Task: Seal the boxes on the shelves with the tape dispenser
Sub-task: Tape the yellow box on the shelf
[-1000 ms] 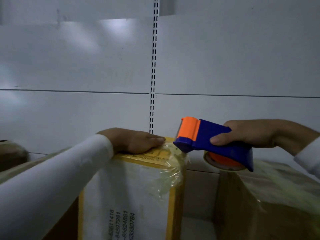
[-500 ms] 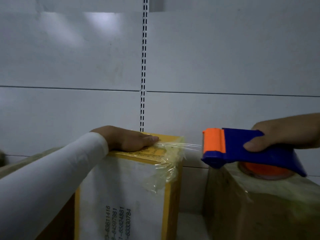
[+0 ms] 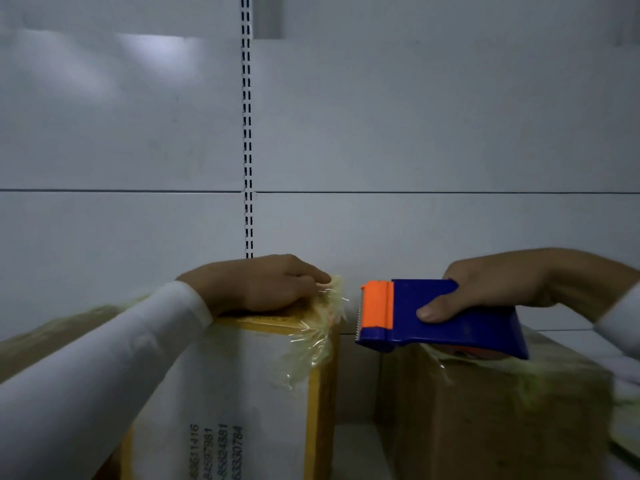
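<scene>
Box (image 3: 221, 403) label digits (blurred, ending 63330784); right hand (image 3: 491, 285) grips dispenser (image 3: 440, 318)

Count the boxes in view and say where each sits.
3: the yellow-edged box under the left hand, a brown box below the tape dispenser, a wrapped box far left. Others may be hidden.

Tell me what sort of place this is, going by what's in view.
Probably a stockroom or shop storage bay. A slotted upright runs up pale shelving panels, taped cartons stand side by side, the yellow-edged box and a brown box, and the right hand holds a tape dispenser.
</scene>
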Available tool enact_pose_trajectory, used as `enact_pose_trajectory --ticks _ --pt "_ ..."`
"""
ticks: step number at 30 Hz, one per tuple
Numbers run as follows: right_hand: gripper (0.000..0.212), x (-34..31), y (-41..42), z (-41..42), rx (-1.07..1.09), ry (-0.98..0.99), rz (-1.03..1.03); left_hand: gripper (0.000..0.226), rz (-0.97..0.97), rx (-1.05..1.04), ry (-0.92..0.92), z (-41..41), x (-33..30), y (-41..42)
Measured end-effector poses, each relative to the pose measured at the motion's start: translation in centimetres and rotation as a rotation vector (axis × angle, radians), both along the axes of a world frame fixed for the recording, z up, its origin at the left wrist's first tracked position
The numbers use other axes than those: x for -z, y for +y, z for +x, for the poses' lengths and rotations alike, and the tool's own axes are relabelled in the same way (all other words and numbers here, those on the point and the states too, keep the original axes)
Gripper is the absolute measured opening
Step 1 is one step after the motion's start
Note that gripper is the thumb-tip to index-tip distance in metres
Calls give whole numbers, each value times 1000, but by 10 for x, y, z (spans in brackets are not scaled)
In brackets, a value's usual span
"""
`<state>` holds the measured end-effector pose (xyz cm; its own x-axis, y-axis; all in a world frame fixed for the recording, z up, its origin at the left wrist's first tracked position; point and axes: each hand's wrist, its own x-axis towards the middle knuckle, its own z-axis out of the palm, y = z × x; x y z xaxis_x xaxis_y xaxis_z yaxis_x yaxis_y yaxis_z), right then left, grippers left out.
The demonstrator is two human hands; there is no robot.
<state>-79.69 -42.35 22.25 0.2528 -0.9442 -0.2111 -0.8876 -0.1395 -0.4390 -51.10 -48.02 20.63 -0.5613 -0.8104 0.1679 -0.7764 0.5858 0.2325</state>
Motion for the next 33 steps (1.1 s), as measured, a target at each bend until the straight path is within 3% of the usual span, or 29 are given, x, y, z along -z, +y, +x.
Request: enact_pose_trajectory --ticks 6,10,16,23,27,33 --pt "67 -2 -2 5 47 58 -5 63 33 -63 -76 -12 5 3" --pt "63 -4 -4 15 68 105 11 61 47 -71 -75 -11 7 3" --pt "42 -11 -14 47 112 256 -66 54 69 -61 -92 -12 8 3" --pt "44 -8 -12 65 175 411 -185 53 -45 -25 -52 -9 7 6" --pt "48 12 -14 60 278 636 -230 54 -138 -18 11 -2 10 10" --pt "49 15 -1 49 303 408 -244 50 -111 44 -2 -4 8 6"
